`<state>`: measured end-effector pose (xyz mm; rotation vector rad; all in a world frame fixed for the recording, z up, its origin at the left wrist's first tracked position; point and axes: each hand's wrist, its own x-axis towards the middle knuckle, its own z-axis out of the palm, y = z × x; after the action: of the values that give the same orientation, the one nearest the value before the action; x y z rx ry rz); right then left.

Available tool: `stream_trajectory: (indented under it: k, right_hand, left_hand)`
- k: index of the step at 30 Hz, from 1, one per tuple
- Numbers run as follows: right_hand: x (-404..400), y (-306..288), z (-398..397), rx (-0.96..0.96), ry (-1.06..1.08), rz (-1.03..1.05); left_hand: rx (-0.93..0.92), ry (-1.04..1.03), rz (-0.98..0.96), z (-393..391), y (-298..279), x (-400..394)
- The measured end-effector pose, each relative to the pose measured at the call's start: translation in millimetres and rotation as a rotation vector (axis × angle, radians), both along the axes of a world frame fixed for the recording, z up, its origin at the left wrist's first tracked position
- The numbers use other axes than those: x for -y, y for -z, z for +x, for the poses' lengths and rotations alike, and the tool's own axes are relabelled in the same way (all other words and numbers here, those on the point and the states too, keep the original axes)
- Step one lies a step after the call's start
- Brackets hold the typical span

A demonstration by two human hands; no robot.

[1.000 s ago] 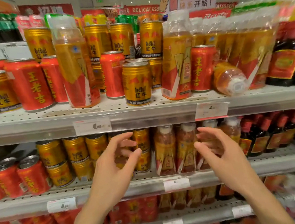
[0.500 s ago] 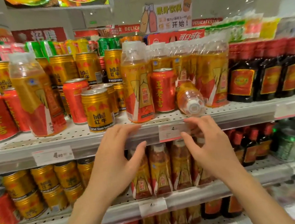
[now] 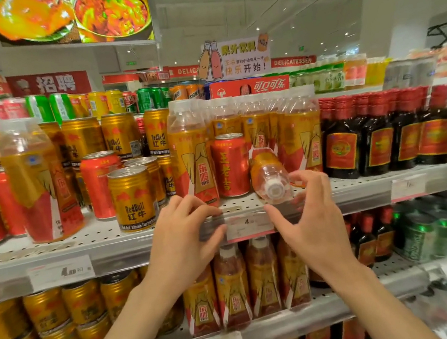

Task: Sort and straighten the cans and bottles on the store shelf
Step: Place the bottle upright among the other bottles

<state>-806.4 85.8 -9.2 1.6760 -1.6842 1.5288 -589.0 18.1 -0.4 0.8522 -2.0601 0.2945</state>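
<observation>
**Two hands closing in on a tipped bottle at the shelf edge**

Two bare hands are reaching up to the front lip of the upper shelf (image 3: pixel 106 244). The right hand (image 3: pixel 311 221) is cupping around the white cap end of a fallen orange drink bottle (image 3: pixel 267 173), fingers curving over it and thumb stretching beneath; whether the fingers are actually touching the bottle cannot be told. The left hand (image 3: pixel 182 245) is holding nothing, its fingers loosely bent with the tips resting on the shelf's front rail, just left of a white price tag (image 3: pixel 248 224).

The fallen bottle is lying on its side, cap pointing toward the near edge. Just left of it a red can (image 3: pixel 230 165) is standing upright, and left of that a tall orange-and-red labelled bottle (image 3: pixel 192 159) is standing. Farther left, a gold Red Bull can (image 3: pixel 132 199) is sitting near the front edge, with more red and gold cans behind it, and another orange bottle (image 3: pixel 38 181) is standing alone among them. To the right, dark bottles with red caps (image 3: pixel 384 135) are lining up in a row. On the shelf below, gold cans and more orange bottles are showing behind the forearms.
</observation>
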Motion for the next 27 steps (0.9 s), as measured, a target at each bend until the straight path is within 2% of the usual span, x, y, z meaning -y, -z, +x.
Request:
stream_trajectory:
  k: [6,11,20,24,27]
  right_hand:
    - [10.6,-8.5,-6.3,-0.122,-0.025,-0.019]
    - [13.6,-29.0,-16.8,-0.046,-0.085,-0.102]
    - [38.9,-110.7,-19.8,0.003,-0.068,-0.227]
    - [59.6,-126.8,-22.9,0.002,-0.052,-0.211]
    - [71.6,-131.6,-21.0,-0.071,-0.012,-0.152]
  left_hand:
    - [-0.050,-0.003,0.056,-2.2,-1.2,1.0]
    - [-0.070,-0.011,0.083,-3.5,-2.8,-0.2]
    - [-0.080,-0.018,0.099,-4.8,-4.4,-1.9]
    - [-0.085,-0.011,0.104,-4.2,-3.5,-2.0]
    - [-0.088,-0.005,0.107,-4.5,-3.1,-0.3]
